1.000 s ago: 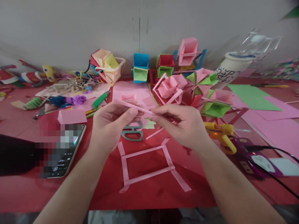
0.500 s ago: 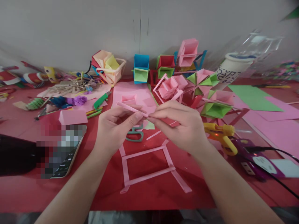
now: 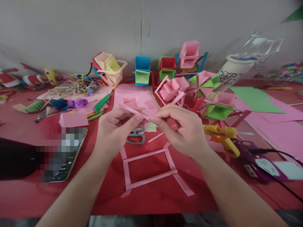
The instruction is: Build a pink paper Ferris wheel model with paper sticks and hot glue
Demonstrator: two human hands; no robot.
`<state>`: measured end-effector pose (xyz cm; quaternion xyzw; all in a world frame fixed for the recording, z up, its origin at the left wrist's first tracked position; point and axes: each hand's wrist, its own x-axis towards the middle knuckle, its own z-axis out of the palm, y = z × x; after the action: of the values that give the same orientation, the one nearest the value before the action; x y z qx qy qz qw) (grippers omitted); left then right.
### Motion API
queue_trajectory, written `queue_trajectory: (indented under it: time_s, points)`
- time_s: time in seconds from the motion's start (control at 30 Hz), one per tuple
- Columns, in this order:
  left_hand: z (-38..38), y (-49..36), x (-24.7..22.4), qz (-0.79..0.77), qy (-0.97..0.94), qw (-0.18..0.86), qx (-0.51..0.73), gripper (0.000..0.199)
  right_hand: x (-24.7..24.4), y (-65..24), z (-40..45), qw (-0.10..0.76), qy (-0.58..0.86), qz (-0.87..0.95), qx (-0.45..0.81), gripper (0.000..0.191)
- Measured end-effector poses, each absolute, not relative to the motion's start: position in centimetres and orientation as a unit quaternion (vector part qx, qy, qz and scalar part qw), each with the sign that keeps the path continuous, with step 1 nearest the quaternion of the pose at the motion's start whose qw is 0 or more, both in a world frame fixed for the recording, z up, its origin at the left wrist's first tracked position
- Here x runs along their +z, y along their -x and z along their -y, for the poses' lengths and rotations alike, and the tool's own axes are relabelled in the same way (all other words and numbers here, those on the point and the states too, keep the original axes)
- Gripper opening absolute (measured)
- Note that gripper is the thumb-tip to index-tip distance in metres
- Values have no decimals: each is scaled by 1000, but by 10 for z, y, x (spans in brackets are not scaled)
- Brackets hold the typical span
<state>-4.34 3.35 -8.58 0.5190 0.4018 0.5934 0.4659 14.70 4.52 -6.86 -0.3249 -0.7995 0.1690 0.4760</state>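
Between both hands, over the middle of the table, is a thin pink paper strip (image 3: 129, 108). My left hand (image 3: 117, 129) is closed on it, the thumb pressing near its right part. The fingertips of my right hand (image 3: 181, 127) pinch the strip's right end. Below the hands a pink paper frame (image 3: 127, 173) lies flat on the red tabletop, four-sided with strips sticking out at its corners. Green-handled scissors (image 3: 135, 138) lie just under my left hand, their blades hidden.
Folded paper models (image 3: 168, 89) stand at the back. On the right are a yellow glue gun (image 3: 223, 134), a purple power box (image 3: 258, 164) with cables, and paper sheets (image 3: 258, 100). A phone (image 3: 68, 157) and a green cutter (image 3: 102, 103) lie left.
My right hand has turned slightly at the strip's end, its fingers a little more curled. The strip stays between both hands, and the view has shifted slightly.
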Motion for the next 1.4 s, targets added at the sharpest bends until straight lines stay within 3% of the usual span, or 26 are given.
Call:
queue_trajectory:
  time_s: [0.13, 0.33, 0.4, 0.47, 0.57, 0.67, 0.77, 0.93, 1.23, 1.4]
  points:
    - [-37, 49, -84, -397, -509, 453, 614, 15, -64, -148, -45, 495, 384, 753, 201, 16]
    - [-42, 59, -81, -400, -497, 455, 621, 19, -75, -163, -63, 430, 490, 734, 192, 48]
    - [-42, 61, -81, -393, -502, 461, 617, 21, -80, -171, -70, 412, 493, 751, 149, 41]
    - [-42, 60, -83, -385, -514, 468, 607, 19, -82, -176, -74, 425, 445, 779, 124, 17]
    - [-40, 57, -85, -380, -542, 472, 582, 13, -77, -173, -69, 417, 367, 807, 198, 29]
    - [-38, 55, -84, -386, -572, 460, 558, 11, -70, -162, -58, 359, 333, 824, 283, 29]
    - [-36, 56, -81, -392, -596, 434, 550, 11, -68, -156, -53, 361, 344, 823, 272, 15]
    - [-33, 56, -77, -415, -631, 369, 542, 6, -69, -157, -53, 327, 339, 842, 264, 14]
    - [-30, 49, -75, -433, -662, 334, 512, 7, -72, -149, -51, 371, 297, 849, 233, 14]
    - [-46, 76, -78, -415, -561, 268, 664, 22, -80, -161, -62, 382, 367, 828, 185, 13]
